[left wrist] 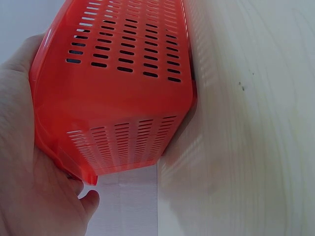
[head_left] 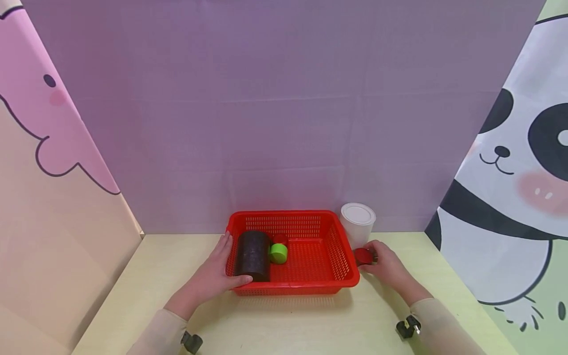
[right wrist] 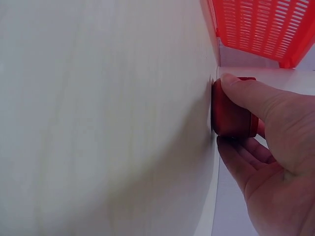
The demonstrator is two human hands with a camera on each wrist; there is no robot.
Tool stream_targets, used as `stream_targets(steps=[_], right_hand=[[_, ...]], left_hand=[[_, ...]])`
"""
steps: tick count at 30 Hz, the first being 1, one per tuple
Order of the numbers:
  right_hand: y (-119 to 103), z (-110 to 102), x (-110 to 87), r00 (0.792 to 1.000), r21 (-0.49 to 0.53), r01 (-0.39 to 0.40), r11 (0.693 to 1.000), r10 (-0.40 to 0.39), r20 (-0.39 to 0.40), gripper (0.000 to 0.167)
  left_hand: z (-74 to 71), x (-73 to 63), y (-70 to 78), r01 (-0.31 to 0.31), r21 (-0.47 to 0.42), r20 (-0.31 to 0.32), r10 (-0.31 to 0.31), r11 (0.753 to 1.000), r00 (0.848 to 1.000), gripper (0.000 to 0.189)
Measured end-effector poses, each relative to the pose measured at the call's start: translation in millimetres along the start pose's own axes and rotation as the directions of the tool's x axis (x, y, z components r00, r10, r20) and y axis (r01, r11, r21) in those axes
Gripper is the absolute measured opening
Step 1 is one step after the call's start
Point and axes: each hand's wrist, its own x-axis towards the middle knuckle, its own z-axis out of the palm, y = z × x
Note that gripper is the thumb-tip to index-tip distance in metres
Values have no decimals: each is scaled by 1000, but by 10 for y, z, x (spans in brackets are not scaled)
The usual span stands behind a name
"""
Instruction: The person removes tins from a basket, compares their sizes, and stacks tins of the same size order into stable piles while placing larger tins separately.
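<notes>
My left hand (head_left: pixel 216 272) grips the front-left corner of a red plastic basket (head_left: pixel 306 284), thumb over the front rim and fingers along the left side. Inside the basket a large black cylinder (head_left: pixel 254 254) lies at the left, beside a small bright green round piece (head_left: pixel 278 253) and a small red one (head_left: pixel 280 239). Just outside the right wall, my right hand (head_left: pixel 385 264) pinches a small dark red cylindrical container (right wrist: pixel 234 109) between thumb and fingers. It is upright, its base at the tabletop. A white lidded canister (head_left: pixel 356 229) stands right behind it.
The pale wooden table (head_left: pixel 288 325) carries all of this. A purple cloth backdrop (head_left: pixel 284 123) rises along its far edge. Printed panels flank it, a pink cartoon figure (head_left: pixel 40 98) at left and a panda (head_left: pixel 510 222) at right.
</notes>
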Motion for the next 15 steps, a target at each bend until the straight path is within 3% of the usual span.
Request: stream_targets(steps=[7,15], right_hand=[[17,-29,-1,1000,29,-5,1000,4,12,61],[-61,-128,-26,993,-29,69,997,-71,-89,56]], left_hand=[[9,9,-15,-2,5,-2,2,1000,1000,139],[35,25,-54,-5,17,-4,6,1000,1000,138]])
